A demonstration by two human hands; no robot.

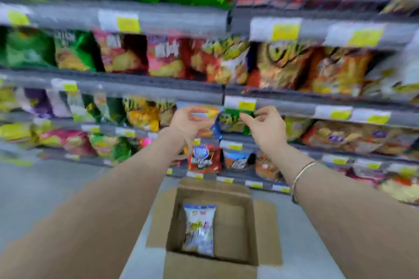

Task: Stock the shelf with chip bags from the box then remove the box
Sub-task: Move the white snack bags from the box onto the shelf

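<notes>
- My left hand (189,120) is raised at the third shelf (283,99), fingers curled, thumb and forefinger pinched on the top edge of a blue and orange chip bag (209,112).
- That bag stands at the shelf front, beside a green bag (231,119) to its right; motion blur hides whether its base rests on the shelf.
- My right hand (264,128) is up at the same level, fingers bent and drawn together near the green bag's upper edge. I cannot tell whether it grips anything.
- A thin bracelet (302,172) sits on my right forearm.
- The cardboard box (229,192) stands on the floor (40,190) below my arms, just in front of the lowest shelf, flaps folded outward.
- One white and blue chip bag (199,229) lies inside the box, toward its left side, lengthwise; the rest of the box bottom shows bare cardboard.
- The shelves above and to both sides hold rows of green, red and orange bags, with yellow price tags (128,24) along the rails. Print on the bags is too blurred to read.
</notes>
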